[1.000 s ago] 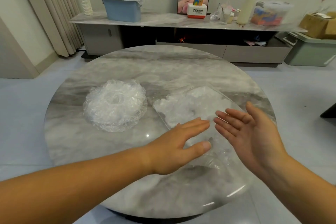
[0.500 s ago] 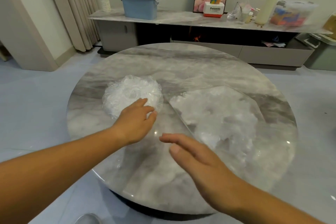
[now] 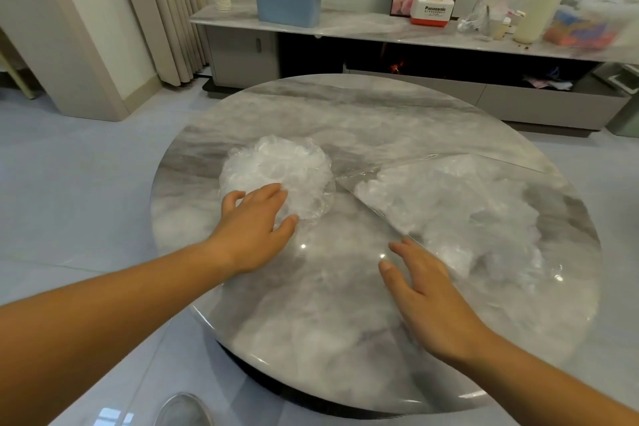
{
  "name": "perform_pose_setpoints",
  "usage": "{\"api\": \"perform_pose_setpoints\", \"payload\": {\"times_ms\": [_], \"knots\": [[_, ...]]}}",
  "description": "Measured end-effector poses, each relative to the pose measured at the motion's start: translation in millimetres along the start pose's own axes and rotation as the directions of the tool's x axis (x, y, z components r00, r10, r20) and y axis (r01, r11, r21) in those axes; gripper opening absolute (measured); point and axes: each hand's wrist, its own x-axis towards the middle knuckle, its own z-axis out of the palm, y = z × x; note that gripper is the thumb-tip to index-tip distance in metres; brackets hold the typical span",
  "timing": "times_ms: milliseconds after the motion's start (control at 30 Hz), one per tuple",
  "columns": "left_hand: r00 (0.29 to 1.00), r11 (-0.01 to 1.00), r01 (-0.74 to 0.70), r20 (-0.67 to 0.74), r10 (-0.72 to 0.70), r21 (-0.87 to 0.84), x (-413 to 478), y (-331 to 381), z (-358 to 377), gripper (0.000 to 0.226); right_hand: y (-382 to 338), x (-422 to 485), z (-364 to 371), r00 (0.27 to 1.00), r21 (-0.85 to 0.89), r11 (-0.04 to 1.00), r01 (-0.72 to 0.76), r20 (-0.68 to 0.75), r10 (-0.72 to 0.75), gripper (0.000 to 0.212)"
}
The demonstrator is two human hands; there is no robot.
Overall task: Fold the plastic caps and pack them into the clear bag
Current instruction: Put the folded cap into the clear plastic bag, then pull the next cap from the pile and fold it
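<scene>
My left hand (image 3: 254, 228) is reaching out over the table (image 3: 363, 107), and its fingers are lying spread and only a little bent on the nearest side of the pile of plastic caps (image 3: 276, 169). The thumb is touching the pile's near rim, on the side toward my other hand. This hand is not closing around anything: it is only resting on the loose, crinkled plastic. The rest of the pile is sitting just beyond the fingertips.

My right hand (image 3: 425, 290) is staying wide open, with the fingers straight and slightly apart and the palm facing down toward the table. It is holding nothing. Its fingertips are arriving at the near corner of the clear bag (image 3: 383, 204), but I cannot tell if they are touching it. The bag is lying flat, spreading away beyond this hand and to its outer side, with packed caps (image 3: 484, 228) showing white inside it. The bag's far corner is almost meeting the pile.
</scene>
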Motion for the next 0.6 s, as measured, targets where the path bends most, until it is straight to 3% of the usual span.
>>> {"api": "perform_pose_setpoints", "payload": {"times_ms": [133,233,367,500,600], "knots": [[0.986,0.982,-0.164,-0.025,0.167,0.093,-15.1,-3.2,-5.4,0.076,6.5,-0.5,2.6,0.997,-0.020,0.997,0.076,-0.008,-0.076,0.052],[0.935,0.917,-0.342,-0.022,0.353,0.207,-38.2,3.1,-2.2,0.069,7.1,-4.1,3.4,0.974,-0.096,0.970,0.225,0.028,-0.223,0.052],[0.860,0.825,-0.496,0.021,0.510,0.271,-73.2,12.2,9.2,0.057,16.1,-10.3,5.1,0.811,-0.438,0.709,0.553,0.088,-0.578,0.047],[0.831,0.807,-0.553,0.207,0.517,0.207,-92.0,11.1,21.7,0.056,26.2,-13.9,15.1,0.809,-0.477,0.660,0.580,0.240,-0.537,0.053],[0.833,0.861,-0.506,0.288,0.472,0.054,-90.8,8.3,22.3,0.058,29.4,-14.6,20.3,0.820,-0.511,0.650,0.563,0.241,-0.520,0.056]]}}
